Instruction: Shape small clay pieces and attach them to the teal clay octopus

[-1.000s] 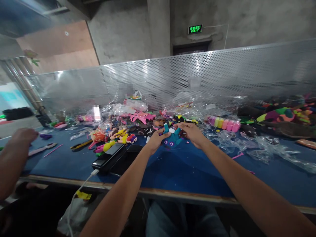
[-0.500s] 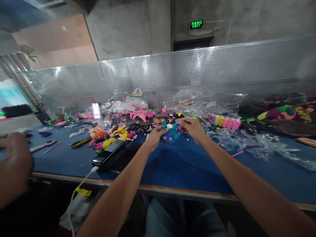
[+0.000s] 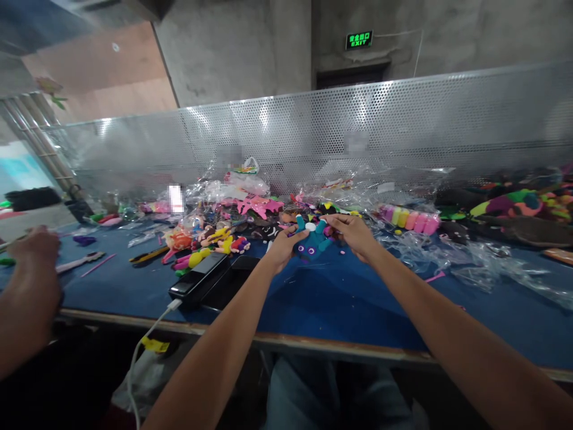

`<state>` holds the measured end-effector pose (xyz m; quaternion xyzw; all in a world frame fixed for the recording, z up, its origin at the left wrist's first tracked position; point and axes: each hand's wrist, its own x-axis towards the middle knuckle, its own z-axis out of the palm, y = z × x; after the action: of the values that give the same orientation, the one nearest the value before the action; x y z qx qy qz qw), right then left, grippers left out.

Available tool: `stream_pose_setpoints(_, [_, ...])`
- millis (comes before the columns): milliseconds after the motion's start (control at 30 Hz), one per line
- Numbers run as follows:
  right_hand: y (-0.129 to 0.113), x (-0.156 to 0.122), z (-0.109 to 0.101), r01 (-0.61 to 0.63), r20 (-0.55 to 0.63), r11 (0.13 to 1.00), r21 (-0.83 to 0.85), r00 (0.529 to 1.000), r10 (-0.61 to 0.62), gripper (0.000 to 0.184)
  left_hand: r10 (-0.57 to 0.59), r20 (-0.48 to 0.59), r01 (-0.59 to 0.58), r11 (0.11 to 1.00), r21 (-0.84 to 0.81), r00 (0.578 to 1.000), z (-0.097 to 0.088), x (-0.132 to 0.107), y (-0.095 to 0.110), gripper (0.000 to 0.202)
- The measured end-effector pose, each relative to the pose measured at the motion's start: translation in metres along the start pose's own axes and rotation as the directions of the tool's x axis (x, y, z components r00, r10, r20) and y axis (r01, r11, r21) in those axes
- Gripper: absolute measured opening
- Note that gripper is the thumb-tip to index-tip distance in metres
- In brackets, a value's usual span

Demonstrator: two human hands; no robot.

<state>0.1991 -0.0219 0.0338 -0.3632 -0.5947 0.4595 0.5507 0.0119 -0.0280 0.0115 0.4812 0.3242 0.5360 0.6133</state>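
A teal clay figure (image 3: 315,242) with purple-ringed eyes, short limbs and a white patch hangs above the blue table, its face toward me and its limbs pointing up. My left hand (image 3: 283,246) is closed on its left side, thumb laid along one limb. On the other side, my right hand (image 3: 354,234) pinches at the end of another limb with thumb and forefinger. Whether a small bit of clay sits between those right fingertips is too small to tell. A tiny pink piece (image 3: 342,252) lies on the table below my right hand.
Left of my arms sit a black power bank (image 3: 199,279) with a white cable and a dark phone (image 3: 229,283). Colourful clay figures (image 3: 219,240) and clear plastic bags crowd the back, before a perforated metal screen (image 3: 286,131). Another person's hand (image 3: 32,269) is at far left.
The other person's hand at far left has risen a little and now shows a thin stick-like thing. My hands keep nearly the same hold on the teal figure; the view has shifted slightly.
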Motion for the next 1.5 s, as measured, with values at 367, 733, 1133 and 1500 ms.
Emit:
stream_pose_setpoints(367, [0.002,-0.001,0.0,0.095,0.055,0.984,-0.15,0.995,-0.087,0.042,0.103,-0.092,-0.09,0.987,0.13,0.99,-0.002,0.0,0.002,0.04])
stream_pose_setpoints(733, [0.003,-0.005,0.007,0.0,0.175,0.975,-0.222,0.984,0.04,0.028,0.106,0.062,-0.121,0.927,0.356,0.992,-0.005,-0.001,-0.003,0.046])
stream_pose_setpoints(1133, [0.016,-0.003,-0.002,-0.098,0.266,0.957,-0.273,0.948,0.173,0.021,0.215,-0.051,-0.159,0.842,0.515,0.975,-0.007,0.005,-0.003,0.041])
stream_pose_setpoints(1500, [0.018,-0.004,0.005,-0.139,0.193,0.988,-0.06,0.97,0.148,0.032,0.132,-0.148,-0.121,0.989,0.08,0.98,-0.001,0.006,0.001,0.047])
